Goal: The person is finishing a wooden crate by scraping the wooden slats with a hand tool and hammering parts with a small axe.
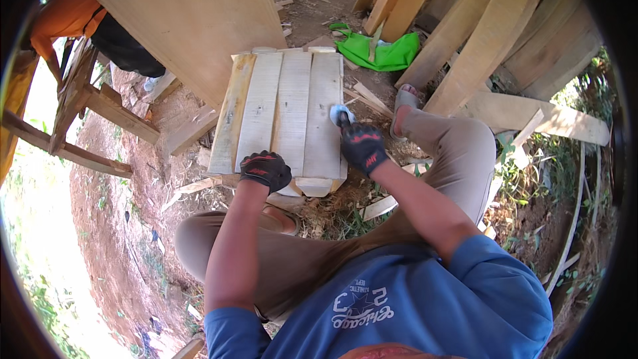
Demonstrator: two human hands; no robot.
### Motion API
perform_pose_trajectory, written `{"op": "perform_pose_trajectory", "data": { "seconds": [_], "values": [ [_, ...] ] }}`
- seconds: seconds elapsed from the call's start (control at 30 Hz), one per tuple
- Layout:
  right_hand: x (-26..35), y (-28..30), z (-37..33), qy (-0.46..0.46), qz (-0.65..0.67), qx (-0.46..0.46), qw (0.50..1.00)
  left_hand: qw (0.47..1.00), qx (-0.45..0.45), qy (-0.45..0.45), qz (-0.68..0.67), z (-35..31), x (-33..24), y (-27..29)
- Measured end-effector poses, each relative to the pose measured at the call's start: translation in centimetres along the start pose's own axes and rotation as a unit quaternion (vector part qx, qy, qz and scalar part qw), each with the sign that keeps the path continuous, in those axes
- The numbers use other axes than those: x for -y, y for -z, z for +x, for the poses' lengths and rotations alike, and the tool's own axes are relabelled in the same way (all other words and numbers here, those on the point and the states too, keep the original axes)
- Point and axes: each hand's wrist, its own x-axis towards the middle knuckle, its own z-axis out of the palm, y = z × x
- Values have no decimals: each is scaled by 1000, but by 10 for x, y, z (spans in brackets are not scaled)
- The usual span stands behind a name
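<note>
A low wooden box-like piece topped with several pale planks (292,116) stands in front of me, between my legs. My left hand (266,170), in a black glove with red marks, rests at its near edge. The fingers there are curled, and what they may hold is hidden. Over the planks' right edge, my right hand (362,148), gloved alike, is closed on a small light-blue and white wad (335,114). That wad touches the rightmost plank. Dark spots mark several of the planks.
A large wooden panel (193,20) leans behind the planks. Long boards (478,46) stand at the right, near a green bag (385,52). At left is a rough wooden frame (100,106) beside a person in orange (63,13). Wood scraps (372,96) litter the dirt.
</note>
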Motion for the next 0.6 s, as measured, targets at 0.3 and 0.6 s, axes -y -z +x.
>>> {"op": "perform_pose_trajectory", "data": {
  "seconds": [0.3,0.6],
  "values": [
    [-13,-6,23,30,-23,-7,999,1000,-17,3,8,9,1,-10],
    [14,37,-44,78,2,19,997,1000,-7,9,-15,2,1,-4]
  ]
}}
